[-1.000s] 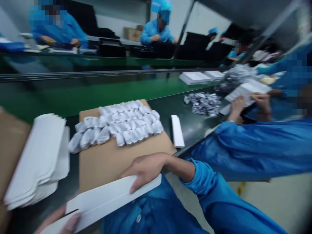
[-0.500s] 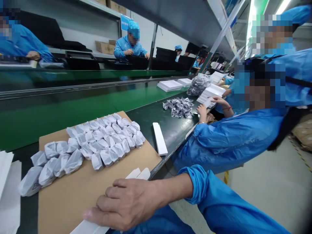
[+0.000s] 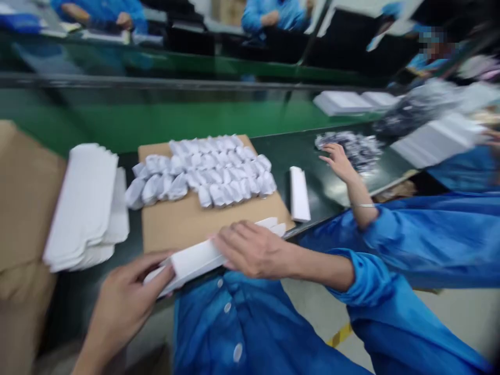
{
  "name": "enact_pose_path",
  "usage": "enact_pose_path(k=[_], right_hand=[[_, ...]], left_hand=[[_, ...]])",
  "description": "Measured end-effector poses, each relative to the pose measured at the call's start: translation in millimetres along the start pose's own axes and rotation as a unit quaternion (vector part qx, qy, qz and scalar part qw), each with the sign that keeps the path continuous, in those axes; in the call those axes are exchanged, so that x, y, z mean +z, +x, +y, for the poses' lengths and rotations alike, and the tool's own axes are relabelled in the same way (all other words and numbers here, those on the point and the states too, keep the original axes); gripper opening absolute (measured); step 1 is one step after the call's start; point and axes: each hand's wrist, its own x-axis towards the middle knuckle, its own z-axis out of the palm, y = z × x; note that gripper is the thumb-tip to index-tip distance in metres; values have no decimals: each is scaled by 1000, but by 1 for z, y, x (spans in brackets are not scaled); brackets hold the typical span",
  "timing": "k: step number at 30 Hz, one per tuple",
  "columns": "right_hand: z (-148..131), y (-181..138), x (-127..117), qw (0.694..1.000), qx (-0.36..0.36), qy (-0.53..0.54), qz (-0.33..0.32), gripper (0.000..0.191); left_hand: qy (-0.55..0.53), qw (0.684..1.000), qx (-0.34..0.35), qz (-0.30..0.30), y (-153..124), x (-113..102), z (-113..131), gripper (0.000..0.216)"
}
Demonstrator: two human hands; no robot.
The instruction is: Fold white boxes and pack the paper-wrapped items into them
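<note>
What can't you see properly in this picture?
All in the head view:
Insides of the white wrapped bundles: hidden by their wrapping.
Part of the long white carton: covered by the right hand.
What the shiny pile is: too blurred.
Head of the top-left worker: cut off by the top edge.

White carton [image 3: 197,259], white flat sheets [image 3: 84,208], pale grey packets [image 3: 230,188], tan cardboard [image 3: 175,226], dark green tabletop [image 3: 279,151]

Bare cardboard [image 3: 167,224] leaves passage between the held carton [image 3: 197,260] and the wrapped pieces [image 3: 221,179]; a stack [image 3: 86,208] blocks left, a box [image 3: 300,195] and co-worker's hand [image 3: 340,162] right.
</note>
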Motion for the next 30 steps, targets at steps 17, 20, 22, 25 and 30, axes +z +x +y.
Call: enact_pose_path(k=[17,20,22,25,30], right_hand=[[-38,7,21,943,156,290,53,60],[-24,16,11,887,198,406,93,53],[-13,21,9,874,181,439,105,36],[1,25,13,837,181,508,86,21],[13,31,24,608,393,678,129,28]], left_hand=[[-226,938,-118,236,-13,71,82,74],[-175,968,-65,166,-8,59,73,60],[-158,976,-22,150,-9,54,71,53],[-168,980,1,110,-15,53,70,40],[-197,980,-35,-6,-15,52,71,33]])
